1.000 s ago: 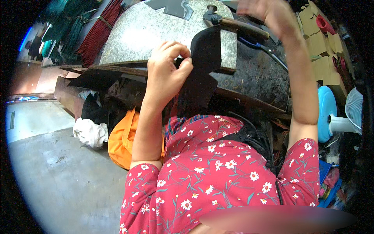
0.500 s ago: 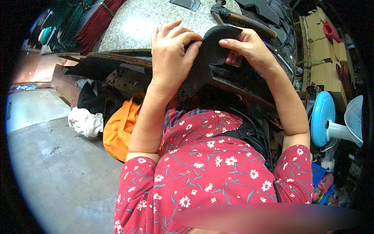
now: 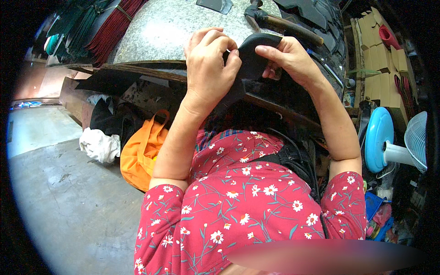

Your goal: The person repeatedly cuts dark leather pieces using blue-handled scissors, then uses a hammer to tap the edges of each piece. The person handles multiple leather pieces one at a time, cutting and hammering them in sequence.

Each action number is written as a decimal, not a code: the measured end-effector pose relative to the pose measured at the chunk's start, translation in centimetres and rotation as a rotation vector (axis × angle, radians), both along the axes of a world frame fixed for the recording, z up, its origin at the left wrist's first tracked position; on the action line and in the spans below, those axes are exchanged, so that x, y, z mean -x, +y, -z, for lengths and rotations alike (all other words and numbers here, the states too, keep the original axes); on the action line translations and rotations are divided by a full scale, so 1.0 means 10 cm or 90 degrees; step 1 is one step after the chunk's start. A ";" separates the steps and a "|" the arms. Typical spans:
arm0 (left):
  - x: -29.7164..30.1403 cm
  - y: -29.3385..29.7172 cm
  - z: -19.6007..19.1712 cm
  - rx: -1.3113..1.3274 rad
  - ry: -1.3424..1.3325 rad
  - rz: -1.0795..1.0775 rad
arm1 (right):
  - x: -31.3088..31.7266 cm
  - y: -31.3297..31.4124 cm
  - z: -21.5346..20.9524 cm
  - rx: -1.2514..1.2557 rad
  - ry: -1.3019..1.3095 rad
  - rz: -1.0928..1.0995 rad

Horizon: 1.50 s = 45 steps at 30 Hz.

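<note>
**Handling the Black Flexible Piece**

Currently, the black piece (image 3: 251,64) is held up in front of the person, above the near edge of the speckled grey slab (image 3: 156,32), between both hands. The left hand (image 3: 210,68) wraps its left edge, fingers curled together over the top and pressed against the material. The right hand (image 3: 289,59) grips the upper right edge, thumb laid across the front and fingers closed behind it.

The piece curves over at the top where the hands bend it, so it appears pliable rather than rigid (likely rubber or leather; the exact material cannot be told). It looks thin and light, with a matte surface that should give the fingers fair friction. It is probably not fragile.

Hold it near the edges with both hands, as shown; a one-handed grip would likely let the free end droop.

A hammer (image 3: 275,20) lies on the slab beyond the hands, and an orange bag (image 3: 140,156) sits on the floor below.
</note>
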<state>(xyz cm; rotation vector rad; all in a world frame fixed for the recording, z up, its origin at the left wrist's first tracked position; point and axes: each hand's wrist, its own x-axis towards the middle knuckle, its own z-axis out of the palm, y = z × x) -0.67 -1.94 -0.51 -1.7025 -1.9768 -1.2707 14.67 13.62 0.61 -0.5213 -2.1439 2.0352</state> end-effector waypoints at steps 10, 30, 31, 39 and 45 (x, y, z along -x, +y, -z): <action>-0.02 -0.01 0.00 0.002 -0.004 -0.030 | 0.00 -0.01 0.01 -0.021 0.015 0.005; -0.08 -0.04 -0.16 -0.054 0.052 -0.070 | 0.02 -0.06 0.01 0.034 0.166 0.076; -0.10 -0.07 -0.19 -0.092 0.096 -0.111 | -0.01 -0.01 -0.06 -0.017 0.228 0.104; -0.39 -0.09 -0.17 0.020 -0.806 0.482 | -0.28 -0.10 -0.43 -0.895 0.279 0.144; -0.39 -0.02 0.09 0.176 -0.868 0.366 | -0.68 -0.07 -0.23 -0.760 0.113 0.019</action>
